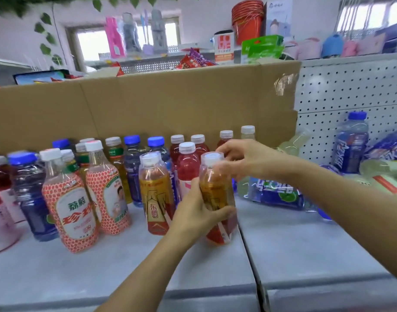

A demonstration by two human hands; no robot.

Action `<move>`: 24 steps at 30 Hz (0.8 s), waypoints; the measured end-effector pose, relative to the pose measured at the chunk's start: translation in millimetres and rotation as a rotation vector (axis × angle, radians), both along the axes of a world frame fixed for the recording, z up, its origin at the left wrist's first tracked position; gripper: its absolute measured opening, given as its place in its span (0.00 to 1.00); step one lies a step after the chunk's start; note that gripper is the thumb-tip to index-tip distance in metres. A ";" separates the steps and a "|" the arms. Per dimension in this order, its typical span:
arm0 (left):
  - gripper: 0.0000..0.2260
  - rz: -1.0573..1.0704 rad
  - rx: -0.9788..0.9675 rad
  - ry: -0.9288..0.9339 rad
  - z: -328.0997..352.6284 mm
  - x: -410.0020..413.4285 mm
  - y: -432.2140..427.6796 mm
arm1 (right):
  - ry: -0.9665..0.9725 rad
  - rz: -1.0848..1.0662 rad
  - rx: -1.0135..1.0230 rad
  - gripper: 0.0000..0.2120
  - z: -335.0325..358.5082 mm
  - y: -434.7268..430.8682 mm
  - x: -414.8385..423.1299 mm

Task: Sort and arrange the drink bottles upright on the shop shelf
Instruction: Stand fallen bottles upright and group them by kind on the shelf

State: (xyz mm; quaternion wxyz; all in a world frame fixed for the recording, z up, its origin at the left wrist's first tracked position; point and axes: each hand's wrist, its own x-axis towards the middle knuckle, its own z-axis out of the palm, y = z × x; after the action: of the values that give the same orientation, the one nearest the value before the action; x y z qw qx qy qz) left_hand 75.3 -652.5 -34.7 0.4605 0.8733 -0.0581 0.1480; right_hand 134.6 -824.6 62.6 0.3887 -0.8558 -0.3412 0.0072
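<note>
While both hands (199, 208) (240, 161) grip it, the amber bottle's (215, 190) label stays half hidden.

Small shop — pegboard shelf (341, 91), drink bottles (154, 194), hanging goods (113, 39)

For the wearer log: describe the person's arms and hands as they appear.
Two bare forearms enter from the bottom edge. The left hand and right hand wear no gloves. No sleeves, watch, rings or bracelets show in this view. The fingers are slightly motion-blurred, so fine detail cannot be told.
</note>
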 end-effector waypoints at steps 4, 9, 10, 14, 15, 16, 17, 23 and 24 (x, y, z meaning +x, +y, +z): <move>0.29 0.118 0.064 -0.043 -9.5 3.9 5.0 | -0.135 -0.267 -0.484 0.30 -43.9 -49.0 42.0; 0.30 0.262 0.073 -0.026 -12.6 7.3 4.7 | -0.518 -0.450 -0.989 0.35 -97.8 -52.4 73.8; 0.30 0.296 0.083 -0.022 -12.3 7.0 4.6 | -0.565 -0.458 -0.971 0.33 -96.9 -50.7 76.7; 0.32 0.402 0.077 0.002 -11.2 7.0 4.2 | -0.475 -0.393 -0.811 0.30 -91.0 -53.3 81.0; 0.33 0.426 0.075 0.006 -11.4 7.1 4.0 | -0.438 -0.363 -0.715 0.28 -89.4 -53.2 79.6; 0.33 0.445 0.073 0.008 -11.6 7.0 3.2 | -0.395 -0.336 -0.597 0.26 -87.1 -52.1 77.1; 0.34 0.459 0.072 0.008 -11.8 6.4 2.0 | -0.334 -0.308 -0.440 0.26 -83.2 -50.0 73.1; 0.33 0.501 0.022 -0.049 -11.3 2.4 -7.3 | 0.125 -0.027 0.352 0.29 -75.4 -23.6 47.9; 0.34 0.496 0.018 -0.056 -10.9 1.3 -8.9 | 0.134 -0.009 0.385 0.29 -79.6 -17.6 45.8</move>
State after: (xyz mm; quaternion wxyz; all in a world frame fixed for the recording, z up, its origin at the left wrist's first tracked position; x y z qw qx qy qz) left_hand 76.6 -661.4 -45.6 0.4005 0.8604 0.1442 0.2802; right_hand 180.4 -842.2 -16.9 0.5672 -0.7646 -0.3060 -0.0029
